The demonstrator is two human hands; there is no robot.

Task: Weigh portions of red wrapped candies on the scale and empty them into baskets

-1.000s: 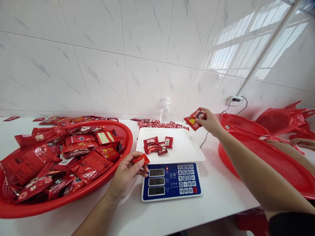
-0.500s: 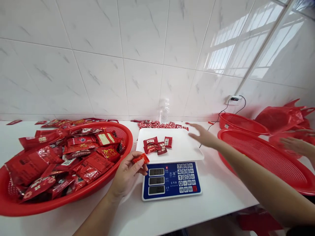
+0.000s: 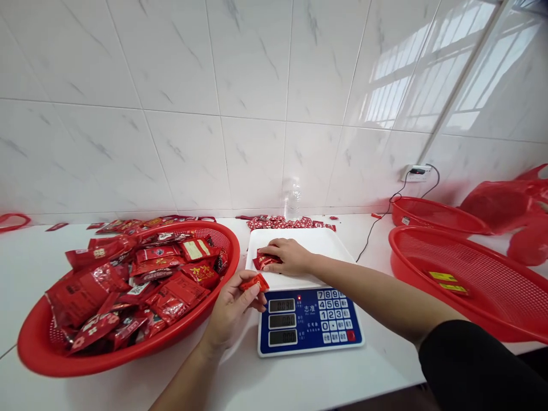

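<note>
My left hand [image 3: 240, 305] pinches a small red packet [image 3: 260, 282] between thumb and fingers, just in front of the scale pan's left corner. Palm down, my right hand [image 3: 289, 257] lies on the white pan [image 3: 327, 246] of the digital scale [image 3: 311, 325]. Its fingers curl over several small red packets [image 3: 263, 261], which are partly hidden under it. The blue keypad and displays face me. Close to my left hand stands a red plastic basket [image 3: 233, 251] heaped with larger red packets [image 3: 175, 294].
Red packets [image 3: 282, 222] and a clear bottle [image 3: 293, 197] stand along the tiled wall behind the scale. At right, a large red basket [image 3: 400, 268] holds yellow-marked packets [image 3: 447, 282]; another red basket [image 3: 440, 214] sits behind it. A black cord [image 3: 377, 225] runs to the wall socket [image 3: 415, 173].
My right hand has come from beyond the pan's right edge down onto the packets. My left hand still holds its packet. Another person's hands at the far right have left the view.
</note>
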